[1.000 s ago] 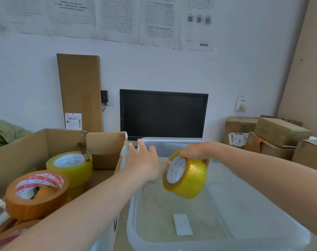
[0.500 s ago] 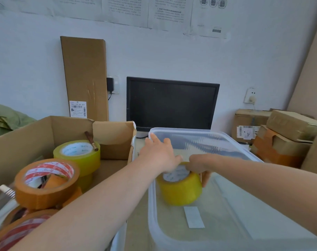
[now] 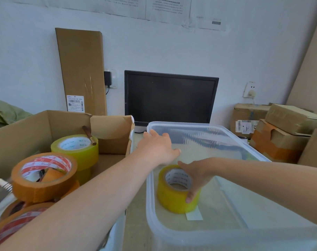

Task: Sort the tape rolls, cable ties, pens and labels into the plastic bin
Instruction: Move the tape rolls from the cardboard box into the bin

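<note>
A yellow tape roll [image 3: 172, 194] lies flat on the floor of the clear plastic bin [image 3: 150, 205], near its left wall. My right hand [image 3: 195, 175] grips this roll, fingers over its top and thumb on its side. My left hand [image 3: 157, 147] rests with straight fingers on the bin's left rim toward the back. A white label [image 3: 194, 215] lies on the bin floor just in front of the roll.
A cardboard box [image 3: 23, 131] on the left holds another yellow tape roll [image 3: 76, 149] with a pen [image 3: 89, 134] across it, and brown tape rolls [image 3: 43, 176]. A black monitor [image 3: 170, 98] stands behind the bin. Stacked cardboard boxes [image 3: 281, 131] sit at the right.
My right hand lowered the yellow roll from above the bin, turned it flat and set it on the bin floor. My left hand moved onto the bin's rim.
</note>
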